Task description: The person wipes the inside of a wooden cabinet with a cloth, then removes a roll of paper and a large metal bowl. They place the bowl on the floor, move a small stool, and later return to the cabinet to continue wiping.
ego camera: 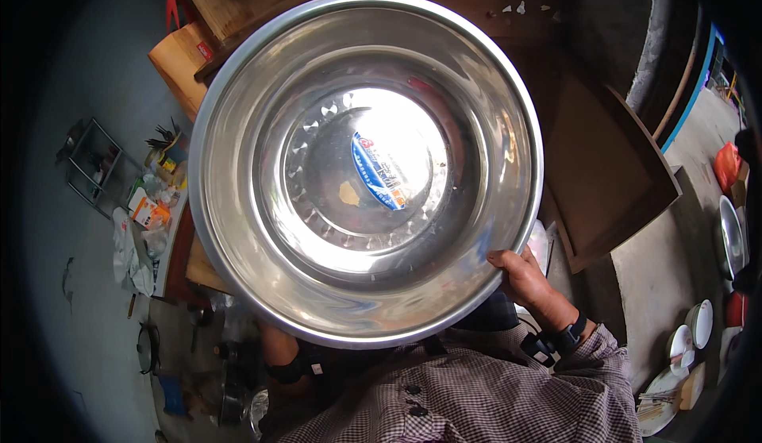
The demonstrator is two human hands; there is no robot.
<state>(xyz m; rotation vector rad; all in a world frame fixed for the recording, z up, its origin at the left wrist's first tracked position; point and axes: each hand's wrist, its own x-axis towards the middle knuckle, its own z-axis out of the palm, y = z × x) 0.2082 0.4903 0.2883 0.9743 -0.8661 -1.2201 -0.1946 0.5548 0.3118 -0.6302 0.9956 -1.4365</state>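
A large, round stainless steel basin [363, 306] fills the middle of the view, its inside facing the camera. On its shiny bottom are a blue and white paper label [376, 172] bearing writing and a small tan patch [349, 193]. My right hand [518, 273] grips the basin's rim at the lower right, with the thumb on the inner side. At the lower left, my left wrist and forearm reach up behind the basin; the left hand itself is hidden by it.
An open wooden cabinet door [607, 157] stands at the right. Bags and packets lie on a side table [172, 246] at the left, near a metal rack [95, 169]. White bowls [701, 324] and a plate with skewers or chopsticks [658, 404] are at the lower right.
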